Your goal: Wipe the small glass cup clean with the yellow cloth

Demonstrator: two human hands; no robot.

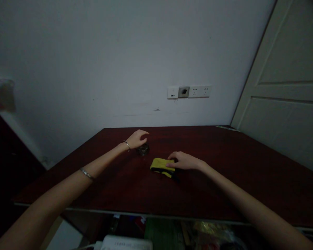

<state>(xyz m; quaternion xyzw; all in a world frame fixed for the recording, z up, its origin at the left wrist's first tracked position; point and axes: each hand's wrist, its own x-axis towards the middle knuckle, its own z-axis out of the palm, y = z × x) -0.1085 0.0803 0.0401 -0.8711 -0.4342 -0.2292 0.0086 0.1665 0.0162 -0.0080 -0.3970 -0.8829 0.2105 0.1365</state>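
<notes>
A person's two bare hands work above a dark red tabletop. The left hand, thumb and fingers parted, hovers at a small dark round object, farther from the front edge than a folded yellow cloth. The right hand lays its thumb on the cloth's right end; whether it pinches the fabric cannot be told. Wall sockets sit beyond the back edge.
</notes>
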